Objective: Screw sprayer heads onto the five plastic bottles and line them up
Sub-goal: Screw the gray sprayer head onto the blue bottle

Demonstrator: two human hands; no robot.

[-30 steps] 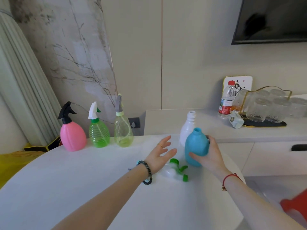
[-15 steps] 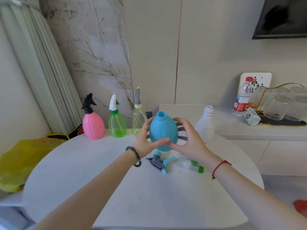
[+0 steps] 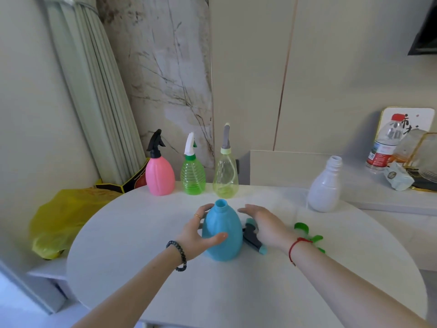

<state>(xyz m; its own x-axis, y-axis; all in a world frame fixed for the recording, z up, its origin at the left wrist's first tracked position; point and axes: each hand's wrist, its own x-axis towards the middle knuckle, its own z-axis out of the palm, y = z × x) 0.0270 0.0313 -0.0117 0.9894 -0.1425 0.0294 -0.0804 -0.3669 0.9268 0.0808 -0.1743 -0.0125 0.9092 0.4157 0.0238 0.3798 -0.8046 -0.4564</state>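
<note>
the scene is lit brightly and evenly by soft, diffuse light. a faint, soft-edged shadow is cast on the table (image 3: 132,245) around the base of the blue bottle (image 3: 224,247). a pale green glow is thrown beside the yellow-green bottle (image 3: 225,176). strong wide-angle bending is recorded at the edges, where the curtain (image 3: 94,95) is seen leaning. fine detail is softened throughout.

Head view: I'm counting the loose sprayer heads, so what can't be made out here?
- Head view: grey sprayer head, partly hidden behind the right hand and blue bottle.
- Head view: green sprayer head, mostly hidden by that hand's wrist.
- Head view: glass rack, cut off by the right edge.
</note>
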